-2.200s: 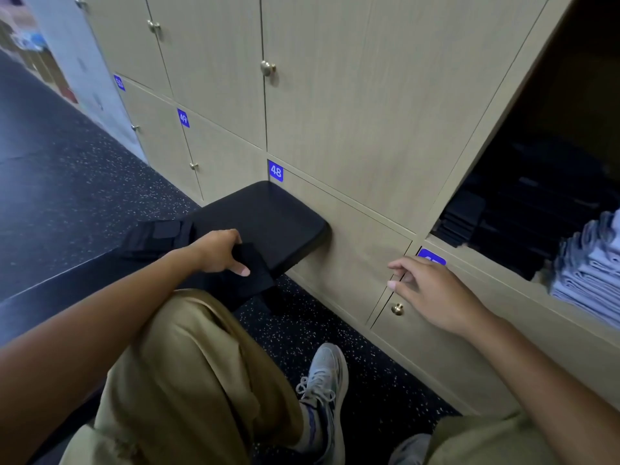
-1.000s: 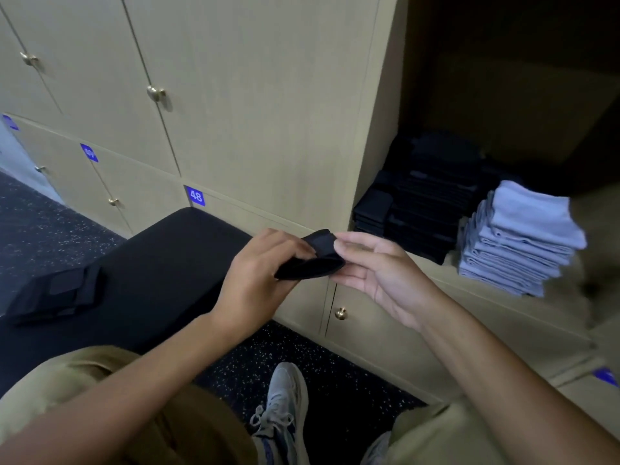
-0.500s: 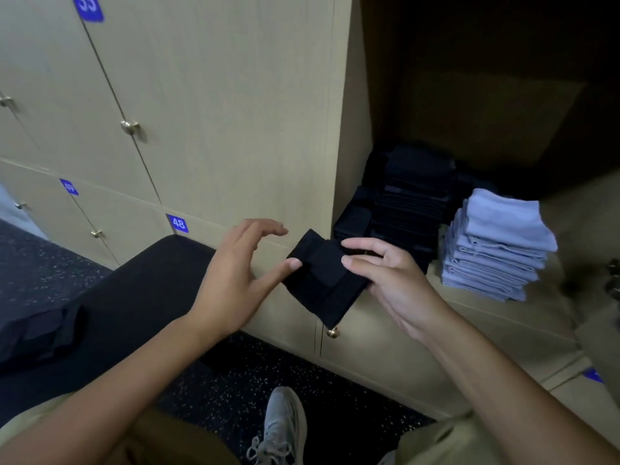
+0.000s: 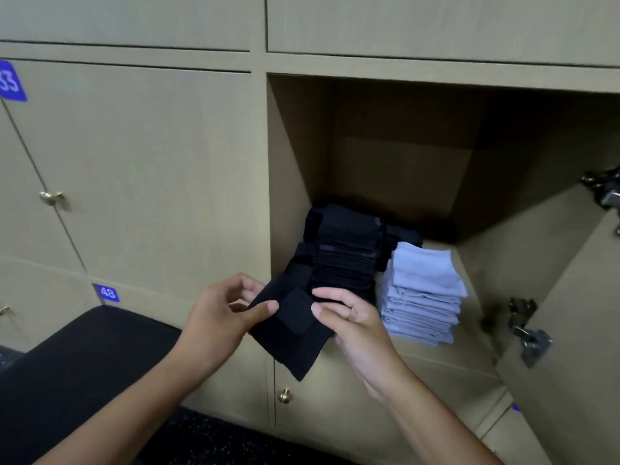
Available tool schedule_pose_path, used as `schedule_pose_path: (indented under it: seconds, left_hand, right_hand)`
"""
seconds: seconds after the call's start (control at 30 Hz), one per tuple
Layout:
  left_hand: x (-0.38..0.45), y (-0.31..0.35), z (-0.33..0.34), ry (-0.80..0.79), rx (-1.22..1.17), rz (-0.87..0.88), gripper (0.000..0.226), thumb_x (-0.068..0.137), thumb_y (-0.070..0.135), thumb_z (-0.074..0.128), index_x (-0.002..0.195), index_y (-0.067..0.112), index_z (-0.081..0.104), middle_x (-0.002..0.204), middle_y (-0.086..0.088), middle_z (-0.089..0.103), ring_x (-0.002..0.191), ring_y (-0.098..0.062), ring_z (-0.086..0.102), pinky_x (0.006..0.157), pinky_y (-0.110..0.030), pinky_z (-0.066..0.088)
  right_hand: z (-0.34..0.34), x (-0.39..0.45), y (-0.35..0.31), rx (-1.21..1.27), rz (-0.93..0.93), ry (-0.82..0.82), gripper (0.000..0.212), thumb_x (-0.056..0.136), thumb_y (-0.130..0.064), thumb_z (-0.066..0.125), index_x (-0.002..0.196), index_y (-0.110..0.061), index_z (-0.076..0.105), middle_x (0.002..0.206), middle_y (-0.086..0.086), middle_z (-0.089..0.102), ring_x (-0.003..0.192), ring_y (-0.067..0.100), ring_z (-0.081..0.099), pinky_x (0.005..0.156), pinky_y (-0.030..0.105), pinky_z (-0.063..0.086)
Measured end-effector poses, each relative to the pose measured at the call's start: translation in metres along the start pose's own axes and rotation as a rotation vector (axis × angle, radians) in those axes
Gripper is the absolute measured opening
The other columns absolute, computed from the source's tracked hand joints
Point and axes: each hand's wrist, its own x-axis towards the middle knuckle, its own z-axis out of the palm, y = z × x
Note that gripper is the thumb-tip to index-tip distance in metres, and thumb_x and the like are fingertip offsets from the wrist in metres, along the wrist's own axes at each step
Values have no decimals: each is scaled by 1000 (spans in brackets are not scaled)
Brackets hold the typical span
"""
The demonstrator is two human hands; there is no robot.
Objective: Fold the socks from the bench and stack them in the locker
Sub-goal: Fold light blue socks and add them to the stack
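A folded black sock hangs in the air just in front of the open locker. My left hand pinches its left edge between thumb and fingers. My right hand holds its right side, thumb on top and fingers behind. Inside the locker stands a tall stack of folded black socks at the left. A stack of folded light blue socks stands to its right. The black bench lies at the lower left.
The locker's open door with metal hinges stands at the right. Closed locker doors with brass knobs fill the wall at the left. Another knob sits below the sock. Dark speckled floor shows at the bottom.
The view has swung up and right onto the open locker. My left hand, which had let go half a second ago, now pinches the sock again. The sock is closer to the locker.
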Motion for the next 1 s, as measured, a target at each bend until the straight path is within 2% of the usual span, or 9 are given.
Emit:
schedule_pose_path:
  seconds: [0.1, 0.27, 0.43, 0.53, 0.6, 0.7, 0.8, 0.93, 1.0]
  left_hand:
    - [8, 13, 13, -1, -43, 23, 9, 86, 12, 78, 89, 12, 69, 80, -4, 69, 73, -21, 73, 66, -23, 54]
    - [25, 34, 43, 72, -210, 37, 16, 89, 13, 76, 95, 6, 63, 87, -12, 68, 88, -33, 73, 79, -46, 61]
    - [30, 42, 83, 96, -375, 0, 47, 71, 45, 82, 96, 12, 60, 100, -24, 68, 98, -43, 69, 88, -65, 54]
    - [29, 47, 104, 35, -433, -9, 36, 85, 23, 81, 99, 1, 56, 98, -26, 68, 94, -39, 71, 85, -60, 58]
    - [31, 49, 112, 8, -414, 10, 28, 90, 12, 76, 97, -4, 54, 92, -26, 67, 83, -30, 72, 77, -44, 63]
    - [35, 51, 111, -43, -320, 41, 18, 91, 15, 73, 93, 5, 59, 84, -10, 70, 75, -24, 73, 73, -39, 62]
    - [42, 42, 103, -123, -172, 72, 10, 92, 19, 72, 86, 18, 64, 81, -1, 69, 76, -20, 74, 75, -41, 58]
    - [44, 29, 89, -184, 41, 129, 8, 92, 22, 72, 86, 22, 66, 79, 2, 69, 77, -15, 71, 78, -37, 56]
    - [43, 23, 83, -192, 168, 183, 6, 91, 25, 71, 88, 24, 66, 82, 9, 69, 80, -10, 68, 79, -34, 56]
  right_hand:
    - [-10, -3, -4, 126, 8, 37, 26, 95, -10, 67, 121, -11, 66, 111, 10, 76, 112, 25, 70, 105, 42, 51]
    - [-27, -5, -17, 337, 38, 63, 43, 85, -12, 75, 126, -7, 61, 121, 15, 71, 113, 28, 70, 102, 41, 52]
    - [-37, -9, -29, 424, 9, 182, 18, 81, -11, 76, 87, -6, 60, 88, 14, 70, 93, 25, 75, 84, 29, 60]
    - [-49, -1, -39, 301, -38, 331, 25, 86, -11, 77, 83, -8, 53, 78, 13, 56, 77, 19, 68, 77, 24, 58]
    - [-60, 5, -52, 218, -85, 335, 19, 89, -14, 75, 89, -5, 58, 84, 17, 57, 80, 20, 61, 79, 27, 55]
    - [-84, 21, -79, 138, -148, 387, 18, 96, -14, 68, 108, -1, 70, 101, 13, 75, 88, 18, 68, 80, 27, 54]
    - [-113, 51, -108, 198, -160, 534, 22, 95, -12, 69, 116, -7, 64, 103, 11, 73, 90, 18, 69, 74, 26, 58]
    - [-143, 92, -129, 143, -112, 640, 6, 98, -10, 64, 96, -14, 60, 75, 1, 61, 49, 4, 58, 62, 22, 51]
    - [-157, 114, -133, 91, -81, 681, 5, 99, -9, 62, 95, -10, 60, 69, 0, 51, 44, 6, 45, 60, 22, 49]
